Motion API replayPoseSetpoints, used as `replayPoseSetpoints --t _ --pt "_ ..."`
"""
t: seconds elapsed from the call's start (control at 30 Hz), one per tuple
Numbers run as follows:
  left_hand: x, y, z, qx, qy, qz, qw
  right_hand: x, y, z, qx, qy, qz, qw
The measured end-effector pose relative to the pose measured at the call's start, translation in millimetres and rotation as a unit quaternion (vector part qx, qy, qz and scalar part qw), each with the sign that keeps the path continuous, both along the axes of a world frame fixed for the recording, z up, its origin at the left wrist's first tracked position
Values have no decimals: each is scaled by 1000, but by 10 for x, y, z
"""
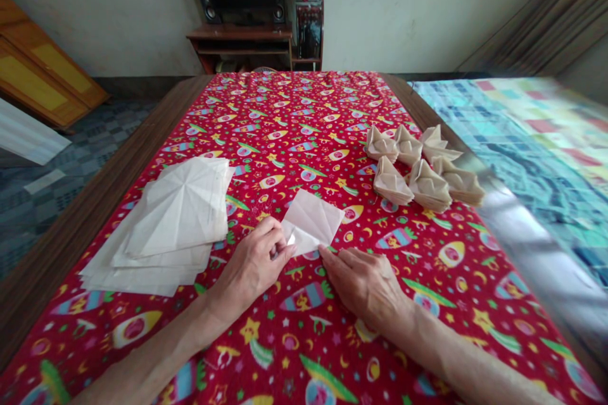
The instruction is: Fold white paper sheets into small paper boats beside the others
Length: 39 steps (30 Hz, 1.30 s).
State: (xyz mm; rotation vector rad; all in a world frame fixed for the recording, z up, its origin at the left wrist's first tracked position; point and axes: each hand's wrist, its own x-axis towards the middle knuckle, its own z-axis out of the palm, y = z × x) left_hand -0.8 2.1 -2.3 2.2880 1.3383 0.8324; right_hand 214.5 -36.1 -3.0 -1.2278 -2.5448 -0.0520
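Observation:
A small folded white paper square [313, 223] lies on the red patterned tablecloth [294, 114] in front of me. My left hand [254, 266] pinches the paper's near left corner between thumb and fingers. My right hand [365, 281] lies flat on the cloth just below the paper, fingers stretched out, fingertips close to its lower edge. A stack of creased white paper sheets [171, 228] sits to the left of my left hand.
Several folded beige paper shapes [418, 168] are grouped at the right of the table. The wooden table edge [85, 202] shows at left. A bed with a checked cover [532, 133] adjoins the right side. A desk with speakers [242, 38] stands at the far wall.

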Motion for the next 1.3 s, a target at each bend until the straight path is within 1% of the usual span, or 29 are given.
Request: replayPoseSetpoints --t 0.47,0.6,0.67,0.73,0.83,0.9,1.13,1.3 --pt "-6 8 -4 -1 6 3 1000 1 2 -7 -2 4 -1 1000" --pt "-4 5 -17 11 15 26 999 -1 2 -15 -3 5 -2 1000" --pt "-1 -11 -9 30 46 10 998 -3 3 -16 -6 6 0 1000" --pt "5 -38 14 59 102 -33 992 -7 4 -14 -6 8 0 1000" --pt "15 -79 66 96 181 -101 973 -12 6 -4 -7 6 -4 1000" --pt "21 -96 97 103 213 -128 963 -17 9 9 -11 5 -5 1000" --pt "34 -148 132 121 270 -158 942 -71 18 70 -6 -25 -34 999" --pt "36 -209 169 89 303 -155 936 -79 2 32 -5 -38 -48 998"
